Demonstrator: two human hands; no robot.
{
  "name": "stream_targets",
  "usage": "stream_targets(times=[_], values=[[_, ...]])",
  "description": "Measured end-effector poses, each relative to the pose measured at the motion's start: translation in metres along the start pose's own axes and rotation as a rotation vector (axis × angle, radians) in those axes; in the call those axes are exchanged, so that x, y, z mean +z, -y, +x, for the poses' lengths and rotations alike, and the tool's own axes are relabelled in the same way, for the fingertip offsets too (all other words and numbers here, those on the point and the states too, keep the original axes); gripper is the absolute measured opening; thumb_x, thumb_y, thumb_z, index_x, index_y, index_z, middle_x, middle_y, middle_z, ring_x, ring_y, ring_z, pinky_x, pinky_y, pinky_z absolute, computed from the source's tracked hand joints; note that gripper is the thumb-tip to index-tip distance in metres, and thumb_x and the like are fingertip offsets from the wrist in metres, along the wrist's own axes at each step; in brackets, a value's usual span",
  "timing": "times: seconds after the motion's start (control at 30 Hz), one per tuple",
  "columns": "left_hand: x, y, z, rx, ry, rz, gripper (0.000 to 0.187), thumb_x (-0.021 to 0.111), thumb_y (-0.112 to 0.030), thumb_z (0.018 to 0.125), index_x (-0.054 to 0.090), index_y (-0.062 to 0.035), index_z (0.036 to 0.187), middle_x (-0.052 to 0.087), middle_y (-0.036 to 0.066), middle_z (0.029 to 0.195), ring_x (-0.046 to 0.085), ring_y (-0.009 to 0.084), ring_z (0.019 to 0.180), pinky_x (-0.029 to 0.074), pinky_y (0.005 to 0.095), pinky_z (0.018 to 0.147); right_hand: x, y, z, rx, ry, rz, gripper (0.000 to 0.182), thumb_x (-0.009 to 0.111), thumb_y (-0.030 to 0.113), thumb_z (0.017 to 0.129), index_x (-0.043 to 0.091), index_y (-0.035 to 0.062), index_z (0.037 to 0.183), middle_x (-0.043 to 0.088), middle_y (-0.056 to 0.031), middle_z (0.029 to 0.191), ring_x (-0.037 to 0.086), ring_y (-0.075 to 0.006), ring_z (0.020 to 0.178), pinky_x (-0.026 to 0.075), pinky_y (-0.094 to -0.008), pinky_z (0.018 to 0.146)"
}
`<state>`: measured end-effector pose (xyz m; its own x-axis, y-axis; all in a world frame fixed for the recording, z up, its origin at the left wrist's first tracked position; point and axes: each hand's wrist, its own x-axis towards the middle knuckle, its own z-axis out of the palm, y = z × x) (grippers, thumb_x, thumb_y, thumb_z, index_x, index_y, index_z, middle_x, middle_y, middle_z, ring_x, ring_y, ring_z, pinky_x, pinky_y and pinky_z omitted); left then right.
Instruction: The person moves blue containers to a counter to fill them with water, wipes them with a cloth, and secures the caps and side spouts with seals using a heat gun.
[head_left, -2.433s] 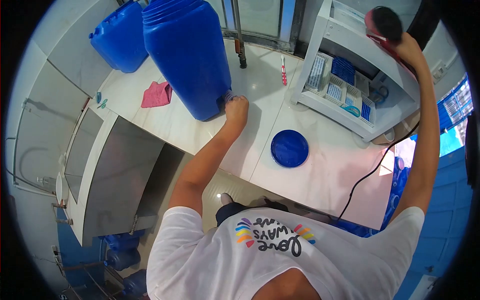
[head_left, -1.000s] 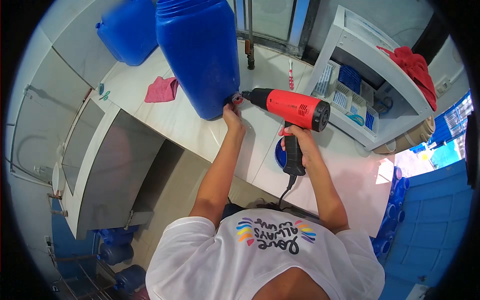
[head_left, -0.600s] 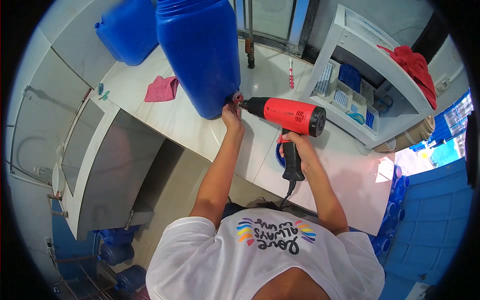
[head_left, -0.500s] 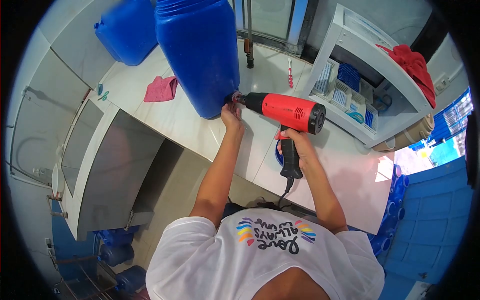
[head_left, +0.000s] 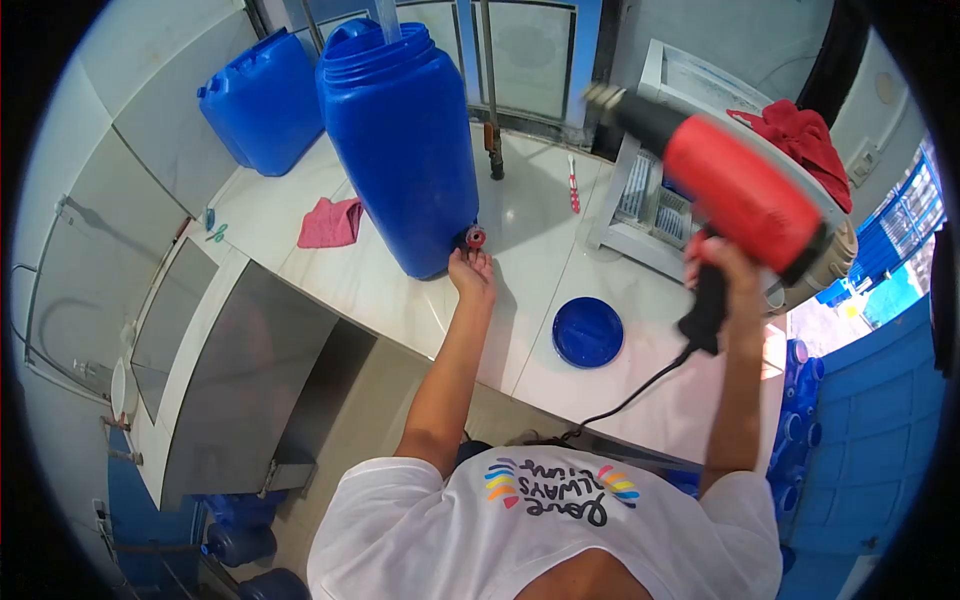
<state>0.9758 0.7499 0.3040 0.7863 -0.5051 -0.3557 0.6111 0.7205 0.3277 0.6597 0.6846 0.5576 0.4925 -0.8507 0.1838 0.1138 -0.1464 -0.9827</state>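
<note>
My right hand [head_left: 728, 268] grips the black handle of a red and black heat gun [head_left: 738, 185], smeared by motion. It is raised over the right side of the counter, its nozzle toward the upper left, away from the jug. At the foot of a tall blue plastic jug [head_left: 405, 150], my left hand [head_left: 473, 274] has its fingers curled up around the underside of a small tap [head_left: 474, 238] with a red part. Part of the tap's black fitting is hidden by the fingers. The jug stands upright, its wide threaded mouth uncovered.
A round blue lid [head_left: 588, 332] lies on the white tiled counter [head_left: 530, 290]. Around the jug are a pink cloth [head_left: 330, 222], a toothbrush [head_left: 573, 185] and a second blue jug [head_left: 262, 105]. A white shelf unit [head_left: 625, 215] carries a red cloth [head_left: 795, 135]. The heat gun's cord [head_left: 630, 398] crosses the counter edge.
My right hand has swung the heat gun up and right, away from the tap, uncovering the blue lid. My left hand remains at the tap. The camera view has shifted upward.
</note>
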Motion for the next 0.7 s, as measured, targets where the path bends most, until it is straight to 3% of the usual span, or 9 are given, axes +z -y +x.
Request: stream_targets(times=[0.07,0.17,0.23,0.33,0.43,0.5,0.53,0.67,0.7], values=[[-0.012,0.003,0.006,-0.023,0.042,0.059,0.033,0.037,-0.029,0.089,0.047,-0.0039,0.106,0.053,0.011,0.105,0.05,0.0202,0.097,0.039,0.0332,0.086,-0.032,0.049,0.017,-0.119,-0.065,-0.19,0.024,0.063,0.024,0.075,0.061,0.0017,0.083,0.061,-0.0065,0.072,0.057,-0.0123,0.058,0.047,-0.0244,0.055],[0.004,-0.007,-0.044,-0.04,-0.014,0.254,0.037,0.038,-0.028,0.089,0.043,-0.0027,0.116,0.053,0.014,0.11,0.052,0.0226,0.103,0.041,0.0337,0.088,-0.097,0.087,0.073,-0.289,-0.206,-0.73,0.028,0.062,0.031,0.078,0.063,0.0037,0.084,0.06,-0.005,0.071,0.057,-0.0122,0.061,0.045,-0.026,0.059],[0.002,-0.022,-0.072,-0.077,0.095,0.328,0.04,0.039,-0.028,0.089,0.041,-0.0015,0.119,0.053,0.016,0.113,0.052,0.0235,0.103,0.042,0.0336,0.088,-0.11,0.109,0.108,-0.337,-0.124,-0.957,0.029,0.062,0.03,0.076,0.062,0.0017,0.083,0.058,-0.0052,0.068,0.055,-0.0126,0.061,0.043,-0.0294,0.058],[-0.007,-0.049,-0.1,-0.09,0.279,0.511,0.044,0.04,-0.027,0.089,0.039,0.0008,0.123,0.054,0.018,0.114,0.054,0.024,0.102,0.044,0.033,0.087,-0.097,0.126,0.141,-0.286,-0.095,-1.168,0.028,0.061,0.023,0.073,0.06,-0.0018,0.086,0.061,-0.0119,0.069,0.059,-0.0184,0.064,0.044,-0.0326,0.061],[-0.015,-0.083,-0.111,-0.017,0.379,0.643,0.041,0.042,-0.023,0.089,0.041,0.0027,0.12,0.058,0.017,0.107,0.057,0.0212,0.094,0.045,0.0301,0.083,-0.097,0.115,0.176,-0.468,0.053,-1.435,0.029,0.06,0.018,0.07,0.059,-0.0037,0.09,0.063,-0.0198,0.076,0.063,-0.0261,0.072,0.045,-0.0361,0.066],[-0.026,-0.113,-0.111,0.036,0.387,0.666,0.037,0.043,-0.021,0.089,0.044,0.0037,0.117,0.061,0.015,0.101,0.059,0.0188,0.089,0.046,0.0278,0.079,-0.08,0.108,0.181,-0.429,0.005,-1.602,0.031,0.061,0.016,0.067,0.059,-0.0019,0.093,0.059,-0.0268,0.081,0.059,-0.039,0.079,0.045,-0.0399,0.071],[-0.029,-0.13,-0.106,0.128,0.364,0.71,0.034,0.044,-0.019,0.088,0.047,0.0035,0.114,0.061,0.014,0.098,0.059,0.0177,0.086,0.046,0.0275,0.078,-0.081,0.104,0.192,-0.365,0.056,-1.593,0.033,0.061,0.015,0.068,0.06,-0.0024,0.096,0.062,-0.0239,0.086,0.061,-0.0332,0.084,0.045,-0.037,0.075],[-0.031,-0.196,-0.065,0.522,0.184,0.997,0.025,0.052,-0.013,0.084,0.055,0.0006,0.104,0.063,0.01,0.092,0.059,0.0156,0.083,0.046,0.0265,0.075,-0.153,0.061,0.285,-0.372,0.206,-1.443,0.05,0.064,0.014,0.065,0.055,-0.0009,0.113,0.063,-0.0209,0.094,0.062,-0.0298,0.087,0.045,-0.0337,0.08],[-0.037,-0.211,-0.039,0.672,0.153,1.125,0.024,0.054,-0.012,0.082,0.057,-0.0009,0.103,0.063,0.009,0.093,0.059,0.0163,0.084,0.046,0.0272,0.076,-0.158,0.068,0.281,-0.258,0.181,-1.431,0.062,0.064,0.014,0.065,0.045,0.0014,0.123,0.063,-0.0181,0.098,0.062,-0.0289,0.091,0.044,-0.0321,0.084]])
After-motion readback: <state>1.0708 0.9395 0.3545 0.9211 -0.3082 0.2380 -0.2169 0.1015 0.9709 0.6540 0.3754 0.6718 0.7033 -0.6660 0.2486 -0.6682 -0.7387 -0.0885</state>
